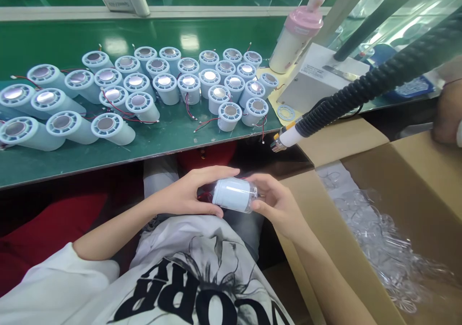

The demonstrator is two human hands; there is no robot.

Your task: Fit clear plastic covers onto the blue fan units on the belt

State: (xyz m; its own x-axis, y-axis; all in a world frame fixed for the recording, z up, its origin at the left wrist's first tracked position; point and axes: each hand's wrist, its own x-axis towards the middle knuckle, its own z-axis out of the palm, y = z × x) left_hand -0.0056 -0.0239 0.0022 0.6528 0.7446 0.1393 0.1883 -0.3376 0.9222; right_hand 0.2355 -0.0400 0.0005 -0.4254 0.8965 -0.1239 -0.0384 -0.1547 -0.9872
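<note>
Above my lap is a light-blue cylinder point(231, 193), lying on its side with a shiny clear plastic cover point(253, 199) around its right end. My left hand point(195, 191) curves around the left end, with the fingers along the top and the thumb below. My right hand point(279, 202) grips the clear cover between thumb and fingers. Dark red wires point(205, 196) show by the left palm. On the green bench ahead, several similar light-blue cylinders point(229, 115) stand or lean in rows, with silvery round ends and thin red wires.
At the right, an open cardboard box point(306, 209) holds a heap of clear plastic pieces point(386, 248). A black corrugated hose point(346, 94) with a metal nozzle hangs over the bench edge. A pink-lidded cup point(294, 38) stands behind, near a white box-shaped device point(312, 77). Another person's arm point(447, 108) shows far right.
</note>
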